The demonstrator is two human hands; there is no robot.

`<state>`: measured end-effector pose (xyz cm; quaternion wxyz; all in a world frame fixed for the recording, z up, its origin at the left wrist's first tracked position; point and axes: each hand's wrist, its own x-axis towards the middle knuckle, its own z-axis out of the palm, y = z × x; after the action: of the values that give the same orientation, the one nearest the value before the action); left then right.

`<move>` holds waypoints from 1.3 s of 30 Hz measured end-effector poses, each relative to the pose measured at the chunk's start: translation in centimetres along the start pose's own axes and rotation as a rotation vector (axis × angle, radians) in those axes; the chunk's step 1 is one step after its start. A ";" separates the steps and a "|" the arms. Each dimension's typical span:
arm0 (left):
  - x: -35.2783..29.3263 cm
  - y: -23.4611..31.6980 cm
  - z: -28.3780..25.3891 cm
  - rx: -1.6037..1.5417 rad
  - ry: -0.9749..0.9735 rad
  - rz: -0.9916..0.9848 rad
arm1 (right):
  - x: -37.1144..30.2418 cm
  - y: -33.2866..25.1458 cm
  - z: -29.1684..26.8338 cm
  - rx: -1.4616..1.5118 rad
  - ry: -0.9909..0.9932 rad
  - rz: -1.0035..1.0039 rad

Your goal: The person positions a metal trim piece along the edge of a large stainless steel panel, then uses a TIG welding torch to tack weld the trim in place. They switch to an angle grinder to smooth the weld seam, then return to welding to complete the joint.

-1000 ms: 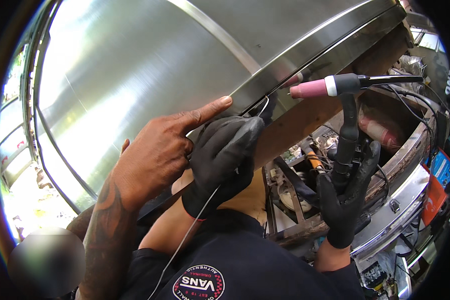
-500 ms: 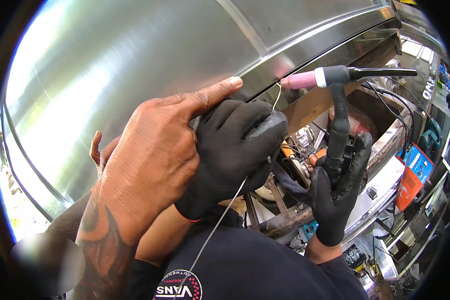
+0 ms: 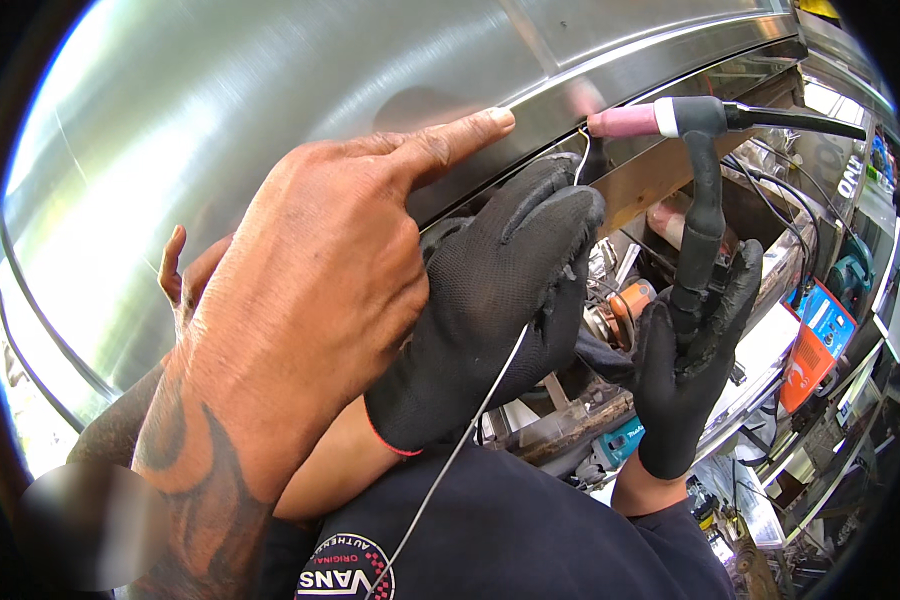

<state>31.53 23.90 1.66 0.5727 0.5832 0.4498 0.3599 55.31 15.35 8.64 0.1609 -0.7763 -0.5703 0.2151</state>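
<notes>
Since a second ago the view has closed in — hands loom larger. Left hand (image 3: 500, 300), gloved, pinches filler wire (image 3: 460, 450) at the steel panel (image 3: 220, 130) seam. Right hand (image 3: 685, 370) grips the torch (image 3: 695, 190), pink nozzle near the seam. A bare hand (image 3: 320, 270) points — crowding the left.

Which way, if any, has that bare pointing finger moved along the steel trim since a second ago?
Yes, it seems: the bare fingertip has slid rightward along the steel trim edge, closing the gap to the pink torch cup.
</notes>
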 end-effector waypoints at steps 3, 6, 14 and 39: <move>0.0 -0.2 0.7 -0.011 0.017 0.010 | -0.2 0.2 0.3 -0.042 0.029 -0.051; 0.0 -0.2 2.2 0.009 0.057 0.055 | -0.5 0.3 0.7 0.001 0.011 -0.026; 0.6 -0.7 6.7 0.222 0.159 0.262 | -0.2 -1.2 1.3 0.053 0.046 0.116; 0.2 -0.4 7.0 0.173 0.158 0.249 | 0.1 -1.1 0.8 0.160 -0.009 0.134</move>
<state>38.08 21.67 0.66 0.4340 0.6516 0.4470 0.4327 54.04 15.78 8.50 0.2051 -0.7963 -0.4990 0.2736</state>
